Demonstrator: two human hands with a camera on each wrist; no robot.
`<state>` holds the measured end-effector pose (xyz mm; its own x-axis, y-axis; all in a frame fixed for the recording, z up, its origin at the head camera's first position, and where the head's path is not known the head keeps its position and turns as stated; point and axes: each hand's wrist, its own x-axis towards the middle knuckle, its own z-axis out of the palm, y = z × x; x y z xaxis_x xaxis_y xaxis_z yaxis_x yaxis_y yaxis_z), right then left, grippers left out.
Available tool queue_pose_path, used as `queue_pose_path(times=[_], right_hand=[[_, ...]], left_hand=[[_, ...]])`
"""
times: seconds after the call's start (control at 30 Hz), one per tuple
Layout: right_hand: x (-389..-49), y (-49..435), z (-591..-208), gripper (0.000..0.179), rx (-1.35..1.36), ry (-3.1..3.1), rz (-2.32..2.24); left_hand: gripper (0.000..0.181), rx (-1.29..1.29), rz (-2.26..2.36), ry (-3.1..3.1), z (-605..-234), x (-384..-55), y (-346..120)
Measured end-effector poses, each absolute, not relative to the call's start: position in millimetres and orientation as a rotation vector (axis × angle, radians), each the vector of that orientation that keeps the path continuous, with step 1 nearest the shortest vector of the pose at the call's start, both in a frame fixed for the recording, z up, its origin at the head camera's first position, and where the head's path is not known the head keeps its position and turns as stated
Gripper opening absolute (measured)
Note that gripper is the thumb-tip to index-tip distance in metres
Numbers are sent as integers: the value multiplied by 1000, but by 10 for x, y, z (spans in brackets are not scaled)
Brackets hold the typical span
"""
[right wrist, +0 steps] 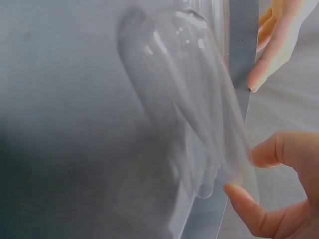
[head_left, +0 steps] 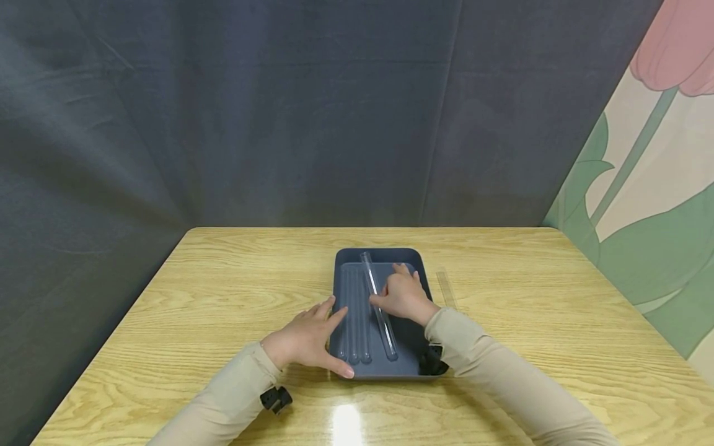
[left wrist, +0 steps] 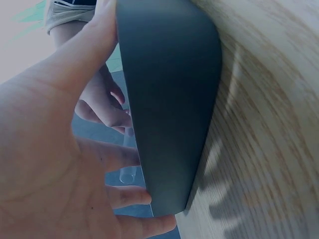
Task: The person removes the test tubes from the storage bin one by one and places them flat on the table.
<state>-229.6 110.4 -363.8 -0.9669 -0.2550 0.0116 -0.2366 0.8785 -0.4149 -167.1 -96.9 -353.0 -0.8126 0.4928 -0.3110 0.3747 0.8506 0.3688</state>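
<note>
A dark grey-blue tray stands on the table. My right hand is over it, pinching a clear glass test tube between thumb and finger. That tube slants across the middle of the tray, its rounded end towards me. Three similar test tubes lie side by side along the tray's left side. At the left rim is my left hand, fingers spread and fairly straight. The left wrist view shows its thumb and fingertips touching the edge of the tray wall.
A clear, flat-looking strip lies on the wooden table just right of the tray; its kind is hard to tell. Behind the table hangs a dark curtain. A wall with painted flowers is at the right.
</note>
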Motion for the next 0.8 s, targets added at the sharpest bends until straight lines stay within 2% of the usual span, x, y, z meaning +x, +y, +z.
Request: queue_pose_path(times=[0.8], right_hand=[[-2287,1164,-3522,42,-434,3005,-690]], left_hand=[[108,655,426,2620,-3523,-1660,-963]])
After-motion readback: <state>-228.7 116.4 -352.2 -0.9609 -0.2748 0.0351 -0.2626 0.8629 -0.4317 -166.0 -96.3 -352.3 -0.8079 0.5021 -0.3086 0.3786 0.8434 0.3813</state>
